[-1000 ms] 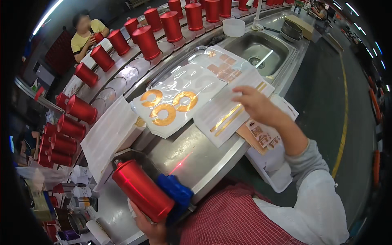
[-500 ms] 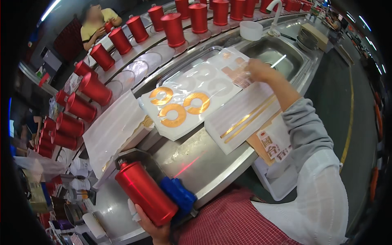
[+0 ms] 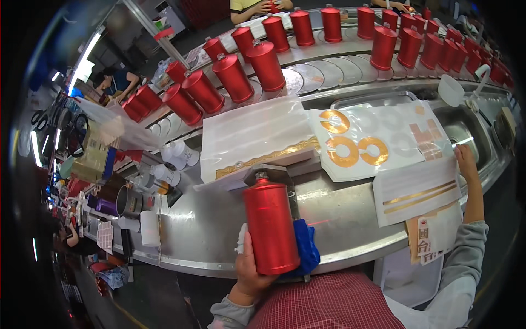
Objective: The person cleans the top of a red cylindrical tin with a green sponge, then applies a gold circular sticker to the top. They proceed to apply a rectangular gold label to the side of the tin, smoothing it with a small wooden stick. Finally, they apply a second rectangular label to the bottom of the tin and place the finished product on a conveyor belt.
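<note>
My left hand [image 3: 253, 274] is wrapped round the lower left side of a red metallic bottle [image 3: 269, 225], which leans slightly against a dark angled holder [image 3: 268, 171]. White material [image 3: 241, 239], perhaps a wrap or tissue, shows at its fingers. A blue cloth [image 3: 308, 247] lies right beside the bottle. Over by the sink, my right hand [image 3: 467, 160] is closed at the right edge of the sticker sheets; anything in its fingers is too small to make out. Gold ring-shaped stickers [image 3: 344, 152] are on the clear-backed sheet, and gold strips [image 3: 419, 197] on a white sheet nearer me.
A curved conveyor [image 3: 323, 74] carries several red bottles [image 3: 265, 66] behind the steel bench [image 3: 219, 230]. White paper with a gold border [image 3: 257, 134] lies mid-bench. White cups [image 3: 179, 153] and a paper roll [image 3: 149, 228] stand left; a sink [image 3: 466, 134] is right. Co-workers sit beyond.
The view has swung left, so the bench appears further right. My right hand has drawn back to the near right edge of the sheets. My left hand still holds the bottle.
</note>
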### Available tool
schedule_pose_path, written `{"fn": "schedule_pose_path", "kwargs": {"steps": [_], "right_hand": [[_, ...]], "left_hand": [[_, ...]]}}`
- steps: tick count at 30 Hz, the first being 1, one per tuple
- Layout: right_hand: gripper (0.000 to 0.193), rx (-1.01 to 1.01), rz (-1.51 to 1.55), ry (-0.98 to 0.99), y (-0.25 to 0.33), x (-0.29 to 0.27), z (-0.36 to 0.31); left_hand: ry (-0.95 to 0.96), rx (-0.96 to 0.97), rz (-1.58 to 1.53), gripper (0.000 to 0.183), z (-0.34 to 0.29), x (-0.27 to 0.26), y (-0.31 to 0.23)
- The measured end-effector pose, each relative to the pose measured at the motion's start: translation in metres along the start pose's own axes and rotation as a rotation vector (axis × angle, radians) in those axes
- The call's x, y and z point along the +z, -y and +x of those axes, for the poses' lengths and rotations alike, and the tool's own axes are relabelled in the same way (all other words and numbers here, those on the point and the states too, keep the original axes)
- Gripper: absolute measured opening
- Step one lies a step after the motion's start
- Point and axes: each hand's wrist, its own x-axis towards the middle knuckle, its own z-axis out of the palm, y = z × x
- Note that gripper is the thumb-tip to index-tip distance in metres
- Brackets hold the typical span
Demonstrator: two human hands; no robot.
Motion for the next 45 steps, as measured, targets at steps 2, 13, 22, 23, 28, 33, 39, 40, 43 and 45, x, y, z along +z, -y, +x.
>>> {"fn": "schedule_pose_path", "kwargs": {"steps": [2,13,22,23,28,33,39,40,43,45], "right_hand": [[0.026,0.011,0.002,-0.033,0.001,-0.009,-0.02],[0.036,0.307,0.051,0.067,0.105,-0.075,-0.139],[0.032,0.343,0.007,0.125,0.144,-0.1,-0.18],[0.032,0.307,0.002,0.131,0.154,-0.102,-0.192],[0.036,-0.046,0.024,0.122,0.221,-0.077,-0.242],[0.049,0.008,-0.13,0.151,0.251,-0.069,-0.255],[0.052,0.005,-0.121,0.184,0.246,-0.069,-0.25],[0.052,-0.003,-0.114,0.188,0.245,-0.069,-0.249],[0.049,-0.034,-0.088,0.234,0.235,-0.071,-0.242],[0.046,-0.054,-0.085,0.257,0.23,-0.073,-0.236]], "left_hand": [[-0.026,0.044,0.031,0.115,0.008,0.004,0.008],[-0.127,0.198,-0.153,0.099,0.034,0.04,0.096],[-0.141,0.212,-0.073,0.095,0.038,0.031,0.099],[-0.148,0.22,-0.036,0.095,0.038,0.033,0.102],[-0.09,0.172,-0.305,0.104,0.04,0.028,0.058],[-0.101,0.192,-0.237,0.102,0.036,0.023,0.05],[-0.096,0.187,-0.218,0.102,0.036,0.022,0.038],[-0.089,0.176,-0.229,0.103,0.035,0.021,0.034],[-0.109,0.193,-0.002,0.098,0.031,0.018,0.043],[-0.169,0.242,-0.015,0.086,0.032,0.02,0.037]]}}
